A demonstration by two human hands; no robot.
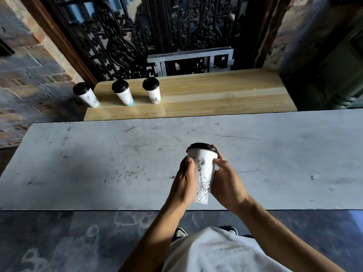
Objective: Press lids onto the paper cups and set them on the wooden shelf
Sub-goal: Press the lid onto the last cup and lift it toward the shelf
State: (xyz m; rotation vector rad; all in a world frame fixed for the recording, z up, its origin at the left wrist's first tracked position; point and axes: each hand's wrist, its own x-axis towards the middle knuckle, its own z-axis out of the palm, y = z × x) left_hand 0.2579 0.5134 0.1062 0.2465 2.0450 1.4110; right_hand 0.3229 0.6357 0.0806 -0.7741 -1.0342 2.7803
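Grey table (98,163), both hands — left (183,185), right (225,183) — gripping lidded paper cup (203,169), three lidded cups (121,92) on wooden shelf (216,91)

The left hand (184,183) and right hand (225,181) cover both sides of the cup (203,173). The lid (202,147) seating at its far rim is hidden. The table (78,163) runs past the right edge.

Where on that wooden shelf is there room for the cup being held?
The wooden shelf is bare from the rightmost lidded cup to its right end. Its left end is crowded by three cups. Both the left hand and right hand grip the held cup.
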